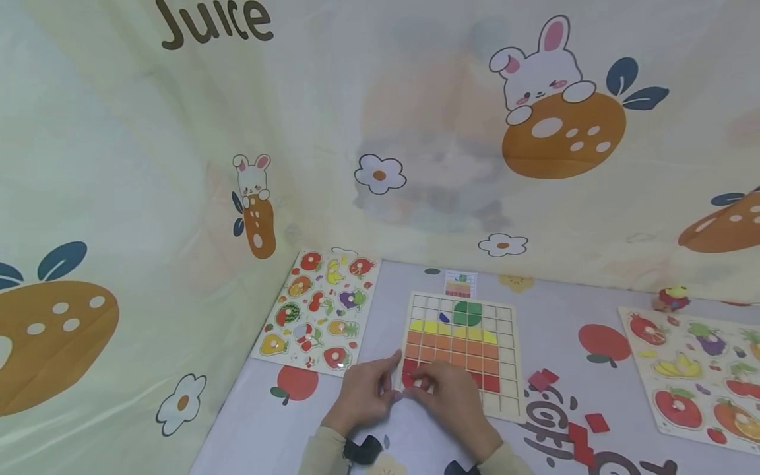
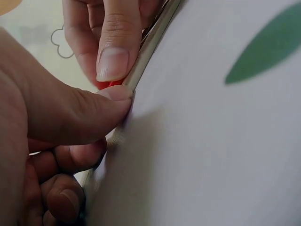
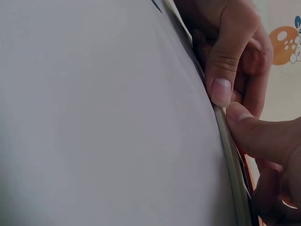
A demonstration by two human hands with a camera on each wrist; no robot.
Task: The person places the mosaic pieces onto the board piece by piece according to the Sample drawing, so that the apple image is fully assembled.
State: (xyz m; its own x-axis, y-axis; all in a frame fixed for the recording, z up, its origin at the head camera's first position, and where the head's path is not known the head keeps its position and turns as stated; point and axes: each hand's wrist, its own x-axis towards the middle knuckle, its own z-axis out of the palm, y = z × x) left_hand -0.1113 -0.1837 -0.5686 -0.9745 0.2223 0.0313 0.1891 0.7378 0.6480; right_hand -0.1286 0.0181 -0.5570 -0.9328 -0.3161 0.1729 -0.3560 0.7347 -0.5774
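A pale grid board (image 1: pixel 509 402) lies on the table with coloured tiles set in its squares. Green pieces (image 1: pixel 468 313) and a small blue piece (image 1: pixel 444 318) sit near its top, above rows of yellow tiles (image 1: pixel 454 330), orange tiles (image 1: pixel 451 346) and red tiles (image 1: pixel 491 383). At the lower left corner, my left hand (image 1: pixel 363 394) grips the board's edge, its thumb on the near side. My right hand (image 1: pixel 452 396) pinches a red tile (image 2: pixel 113 84) at that same corner, mostly covered by the fingers. Both thumbs nearly meet at the edge in the right wrist view.
Loose red tiles (image 1: pixel 578 437) lie to the board's right. A fruit puzzle board (image 1: pixel 363 290) is at the left, another (image 1: pixel 647 363) at the far right. Behind the grid board is a small picture card (image 1: pixel 460 284); a small colourful toy (image 1: pixel 673 299) stands back right.
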